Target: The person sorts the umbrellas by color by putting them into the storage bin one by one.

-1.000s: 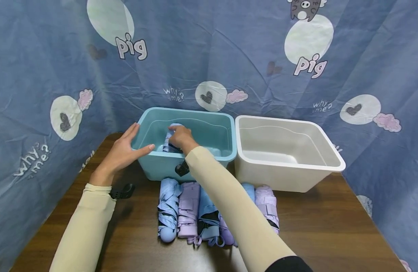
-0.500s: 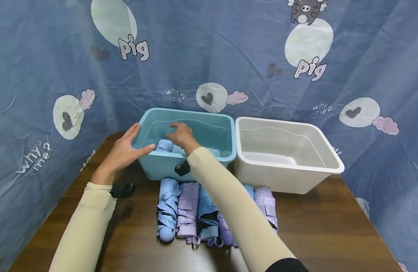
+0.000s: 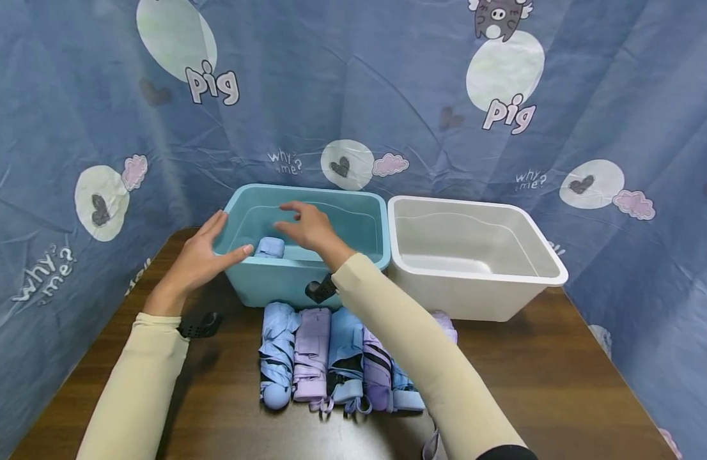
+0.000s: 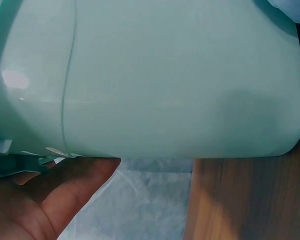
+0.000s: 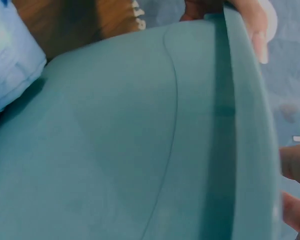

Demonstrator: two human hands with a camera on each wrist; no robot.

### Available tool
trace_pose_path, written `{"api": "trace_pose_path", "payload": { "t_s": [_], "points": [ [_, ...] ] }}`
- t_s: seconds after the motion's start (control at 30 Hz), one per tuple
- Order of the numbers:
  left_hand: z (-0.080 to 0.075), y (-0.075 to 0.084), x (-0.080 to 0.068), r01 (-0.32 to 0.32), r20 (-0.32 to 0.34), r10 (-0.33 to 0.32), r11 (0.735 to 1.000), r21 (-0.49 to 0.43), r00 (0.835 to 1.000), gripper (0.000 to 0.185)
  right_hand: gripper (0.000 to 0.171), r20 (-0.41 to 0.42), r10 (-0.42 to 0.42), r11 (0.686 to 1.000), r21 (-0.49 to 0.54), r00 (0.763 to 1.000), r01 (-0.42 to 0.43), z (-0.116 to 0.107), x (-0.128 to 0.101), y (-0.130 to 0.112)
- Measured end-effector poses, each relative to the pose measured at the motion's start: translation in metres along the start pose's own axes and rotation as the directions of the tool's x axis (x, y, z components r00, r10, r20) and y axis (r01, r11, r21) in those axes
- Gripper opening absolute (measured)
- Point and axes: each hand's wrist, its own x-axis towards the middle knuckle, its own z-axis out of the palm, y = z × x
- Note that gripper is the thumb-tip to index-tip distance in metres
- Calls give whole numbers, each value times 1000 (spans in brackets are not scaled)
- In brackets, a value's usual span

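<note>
Blue pig-print cloth behind the table (image 3: 560,383), left hand (image 3: 195,262) flat against the teal bin (image 3: 307,287), right hand (image 3: 307,227) spread empty above the umbrella (image 3: 270,247) inside, likely light, soft-sleeved, best gripped mid-body.

Head view from above and behind both arms, facing forward and down, left wrist view pressed close against the outer wall of the teal bin (image 4: 160,80), right wrist view close over its inside (image 5: 115,150), all three sharing the bin (image 3: 307,281)
</note>
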Motion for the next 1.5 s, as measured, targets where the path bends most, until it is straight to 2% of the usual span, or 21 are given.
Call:
{"api": "trace_pose_path", "payload": {
  "t_s": [0.27, 0.43, 0.63, 0.97, 1.07, 1.17, 1.5],
  "points": [
    [1, -1, 0, 0, -9, 0, 1000, -6, 1000, 102, 46, 19, -67, 994, 92, 998, 65, -22, -30, 22],
    [2, -1, 3, -10, -24, 10, 1000, -9, 1000, 102, 43, -16, -131, 986, 99, 991, 132, -38, -49, 36],
    [2, 0, 3, 1, -25, -2, 1000, -17, 1000, 102, 40, -59, -262, 963, 55, 963, 265, -57, -71, 55],
    [2, 1, 1, -4, -34, 3, 999, -35, 999, 101, 39, -123, -364, 923, 87, 923, 375, -90, -116, 84],
    [2, 0, 1, 3, -32, -4, 999, -34, 999, 101, 40, -151, -383, 914, 79, 911, 397, -98, -130, 91],
    [3, -1, 1, 8, -32, -9, 1000, -28, 999, 101, 39, -174, -377, 914, 85, 910, 396, -105, -142, 98],
    [4, -2, 3, -16, -51, 14, 999, -34, 999, 100, 36, -253, -394, 901, 84, 884, 425, -116, -176, 126]
  ]
}}
